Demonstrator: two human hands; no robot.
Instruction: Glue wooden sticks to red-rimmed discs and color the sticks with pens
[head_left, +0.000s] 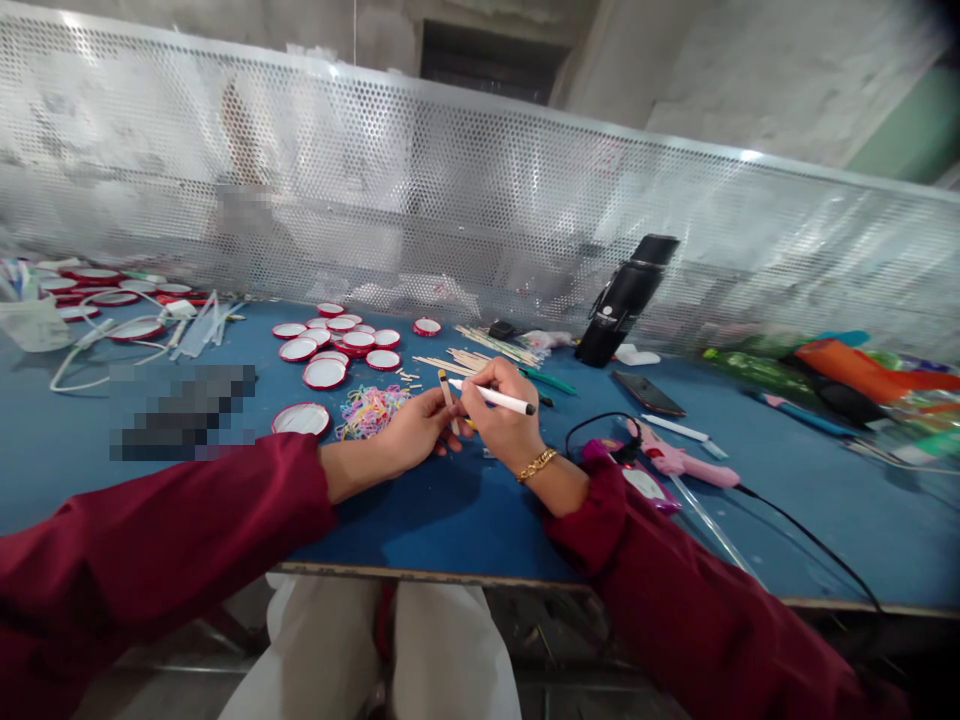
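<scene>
Over the blue tabletop, my left hand (pixel 412 430) pinches a short, flat wooden stick (pixel 448 398) with a dark band near its top end. My right hand (pixel 504 418) grips a white marker (pixel 501 398) with a black end, its tip side close to the stick. A bit of yellow shows beneath the right fingers, too small to name. Beside my left hand lies a heap of colourful small rubber bands (pixel 369 412). Several loose wooden sticks (pixel 450 362) lie just beyond both hands, with short cut pieces (pixel 407 379) near them.
Red-rimmed lids (pixel 325 373) lie left of centre. A black bottle (pixel 626 300) and a phone (pixel 649 392) stand and lie at the right, near a pink glue gun (pixel 686 462) with a black cord. A perforated metal screen (pixel 480 200) closes the table's back.
</scene>
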